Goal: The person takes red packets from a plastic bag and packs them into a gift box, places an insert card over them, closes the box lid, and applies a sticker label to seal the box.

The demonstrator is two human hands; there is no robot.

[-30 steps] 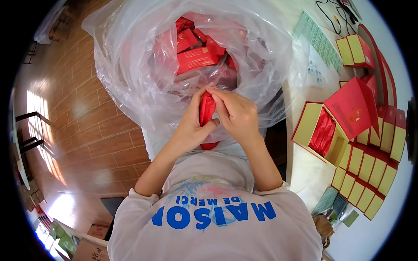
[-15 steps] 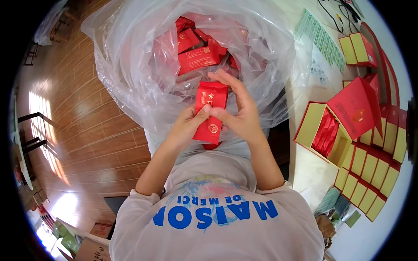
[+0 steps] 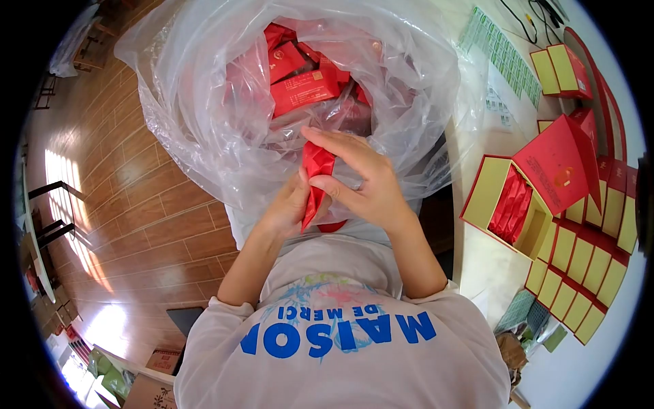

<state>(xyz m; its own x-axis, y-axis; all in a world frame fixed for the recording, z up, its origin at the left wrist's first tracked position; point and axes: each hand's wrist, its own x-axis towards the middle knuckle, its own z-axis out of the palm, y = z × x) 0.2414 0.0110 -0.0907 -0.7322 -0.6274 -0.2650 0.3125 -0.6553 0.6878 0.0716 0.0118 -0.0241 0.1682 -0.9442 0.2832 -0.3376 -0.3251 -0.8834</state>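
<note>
A shiny red foil packet [image 3: 317, 165] is held between my two hands, turned partly edge-on. My left hand [image 3: 287, 206] is closed on its lower left side. The thumb and fingers of my right hand [image 3: 362, 178] close around its right side, with the index finger across the top end. Just beyond my hands, a large clear plastic bag [image 3: 197, 129] gapes open. Several similar red packets [image 3: 305, 93] lie inside it. Part of another red item [image 3: 332, 226] shows below my hands by my lap; its kind is hidden.
On the table [image 3: 470, 266] to the right stands an opened red gift box [image 3: 485, 194] holding red packets [image 3: 512, 208]. Stacked red and yellow boxes [image 3: 569, 266] line the far right. A green-and-white printed sheet [image 3: 501, 51] and black cables [image 3: 538, 17] lie behind.
The packet has turned from showing its printed front to nearly edge-on, and shifted slightly left. Both hands have moved with it and still hold it.
</note>
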